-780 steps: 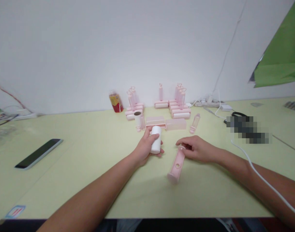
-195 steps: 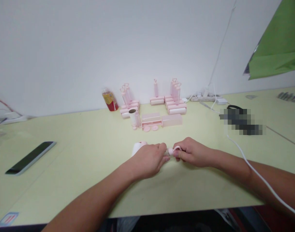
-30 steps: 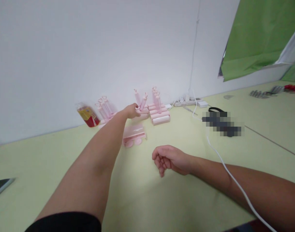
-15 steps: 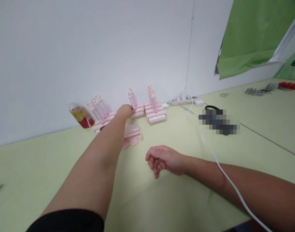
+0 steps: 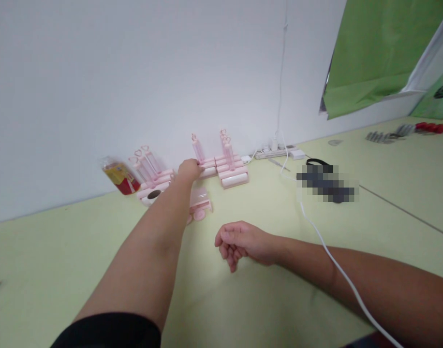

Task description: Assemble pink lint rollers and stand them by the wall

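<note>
Whereas a second ago its clear handle leaned well away from the one behind it, the front pink lint roller (image 5: 208, 172) of the middle pair now stands with its handle (image 5: 199, 151) almost in line with the rear handle (image 5: 193, 137), near the wall. The pair held only one roller some seconds ago, so I judge this one to be all but placed. The left hand (image 5: 190, 170) is bent over the roller's left end, touching it; its fingertips are partly hidden, so I cannot tell whether it grips or merely nudges. From that roller, the right-hand roller group (image 5: 235, 180) lies at 3 o'clock, just beside it, and the left-hand roller group (image 5: 158, 180) at 9 o'clock. Toward 7 o'clock are a pink roller housing (image 5: 199, 206) and a round pink cap (image 5: 199, 214), both apparently unused parts. At 5 o'clock, the right hand (image 5: 239, 244) is empty, its fingers loosely curled, much as it was a second ago.
</note>
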Demonstrator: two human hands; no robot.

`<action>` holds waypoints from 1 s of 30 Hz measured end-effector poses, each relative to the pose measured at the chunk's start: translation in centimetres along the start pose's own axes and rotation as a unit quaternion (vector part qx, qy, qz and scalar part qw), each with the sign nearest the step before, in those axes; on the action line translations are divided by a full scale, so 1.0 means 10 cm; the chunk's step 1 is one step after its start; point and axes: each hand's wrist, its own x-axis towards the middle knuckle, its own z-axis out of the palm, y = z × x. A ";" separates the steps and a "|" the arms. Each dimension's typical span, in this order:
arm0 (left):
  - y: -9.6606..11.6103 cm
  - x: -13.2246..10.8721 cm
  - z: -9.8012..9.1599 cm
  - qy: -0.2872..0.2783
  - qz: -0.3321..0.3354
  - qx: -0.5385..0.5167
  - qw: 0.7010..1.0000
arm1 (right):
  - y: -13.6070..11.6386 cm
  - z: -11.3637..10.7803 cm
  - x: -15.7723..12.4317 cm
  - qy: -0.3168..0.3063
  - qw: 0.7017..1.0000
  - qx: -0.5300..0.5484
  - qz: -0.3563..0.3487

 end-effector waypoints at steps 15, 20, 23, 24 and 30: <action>-0.09 -0.01 -0.84 -0.069 0.047 0.032 0.996 | 0.01 0.01 -0.02 0.009 0.998 -0.061 0.001; -0.42 -0.42 -1.30 -0.145 0.009 0.041 0.989 | 0.01 0.04 -0.04 0.012 0.997 -0.071 -0.002; -0.61 -0.76 -1.42 -0.211 -0.028 0.052 0.976 | 0.02 0.04 -0.04 0.009 0.998 -0.063 -0.003; -0.66 -0.87 -1.43 -0.225 -0.025 0.059 0.972 | 0.02 0.04 -0.03 0.008 0.998 -0.059 -0.003; -0.84 -1.29 -1.40 -0.232 -0.025 0.014 0.972 | 0.05 0.06 -0.02 0.010 0.999 -0.040 -0.002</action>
